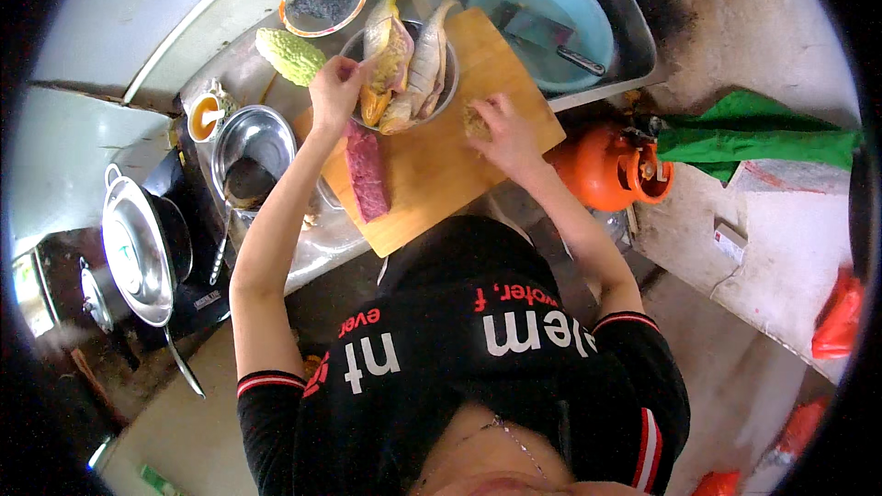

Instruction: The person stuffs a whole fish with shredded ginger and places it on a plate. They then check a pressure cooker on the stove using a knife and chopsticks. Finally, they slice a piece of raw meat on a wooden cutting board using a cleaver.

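Two gutted fish with scored sides lie across a metal bowl (451, 86). Yellowish chopped seasoning fills the open belly of the left fish (388, 48); the right fish (426, 69) lies beside it. My left hand (335, 93) pinches the belly edge of the left fish with thumb and fingertips. My right hand (508, 136) rests on the wooden cutting board (441, 172), its fingers curled around a small heap of chopped seasoning (475, 122). Whether it grips any is hidden. A strip of raw red meat (368, 179) lies on the board's left part.
A bitter melon (289, 55) and an orange-rimmed dish (324, 0) of dark food stand behind. On the left are a metal basin (255, 145), a cup (205, 117) and a wok (138, 248). A blue tub (544, 14) with a cleaver sits in the sink, above an orange gas cylinder (606, 169).
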The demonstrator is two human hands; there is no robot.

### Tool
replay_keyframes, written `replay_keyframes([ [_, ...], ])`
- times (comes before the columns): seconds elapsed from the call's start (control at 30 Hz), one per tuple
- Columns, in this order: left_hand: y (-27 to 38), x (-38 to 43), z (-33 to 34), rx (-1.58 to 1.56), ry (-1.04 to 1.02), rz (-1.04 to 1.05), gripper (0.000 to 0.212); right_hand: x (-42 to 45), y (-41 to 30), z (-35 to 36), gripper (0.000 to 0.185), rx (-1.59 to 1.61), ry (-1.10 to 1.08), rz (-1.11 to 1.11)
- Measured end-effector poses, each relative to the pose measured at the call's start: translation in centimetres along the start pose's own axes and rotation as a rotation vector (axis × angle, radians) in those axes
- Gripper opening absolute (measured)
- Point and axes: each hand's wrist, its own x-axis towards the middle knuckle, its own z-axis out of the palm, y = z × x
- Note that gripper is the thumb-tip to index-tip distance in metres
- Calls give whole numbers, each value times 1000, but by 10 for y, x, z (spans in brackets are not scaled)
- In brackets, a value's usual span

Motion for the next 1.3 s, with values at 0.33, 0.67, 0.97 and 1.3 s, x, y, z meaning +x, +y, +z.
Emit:
replay_keyframes([
  [0.33, 1, 0, 0, 20, 13, 17, 18, 20, 19, 12, 18, 71, 17, -237],
  [0.67, 4, -2, 0, -28, 37, -17, 28, 76, -40, -11, 5, 932, -115, 220],
  [0.97, 0, -1, -1, 4, 64, 6, 29, 138, -71, 49, 8, 163, -61, -155],
  [1.3, 0, 0, 1, 20, 64, 26, 28, 137, -77, 45, 10, -68, -121, -288],
])
